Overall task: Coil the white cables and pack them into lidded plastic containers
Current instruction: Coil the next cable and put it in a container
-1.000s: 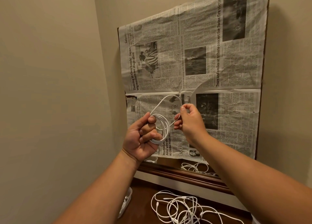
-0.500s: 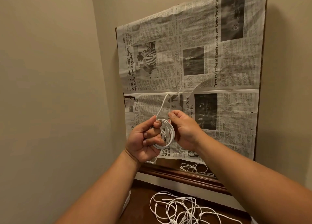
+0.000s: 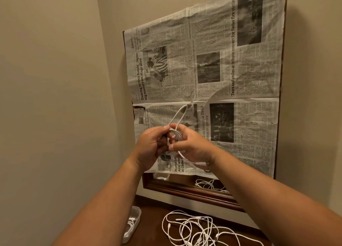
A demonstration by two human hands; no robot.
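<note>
The white cable [image 3: 176,134] is held up in the air near the middle of the view, bunched into a small coil between both hands. The left hand [image 3: 149,146], at nine o'clock of the coil, has its fingers curled round the turns. The right hand [image 3: 194,149], at three o'clock, pinches the strand against them. One free loop [image 3: 182,110] stands up toward twelve o'clock, and a plug [image 3: 200,163] pokes out below the right hand at about five o'clock. The cable looks light, limp and a little springy, so the turns will likely fan apart if the pinch slackens. The safest hold is across the whole bundle where the turns cross, not on the loop or the plug. A tangle of loose cables [image 3: 196,227] lies on the desk [image 3: 151,219] at six o'clock and would probably snag if dragged rather than lifted strand by strand. The plastic container [image 3: 137,214] sits at seven o'clock, tight against the wall, with a coiled cable already inside, and no lid shows. Behind the hands, newspaper [image 3: 240,79] covers a mirror frame [image 3: 185,189] leaning at the desk's back. Both forearms hang above the container and the tangle, so the way down is crowded.
</note>
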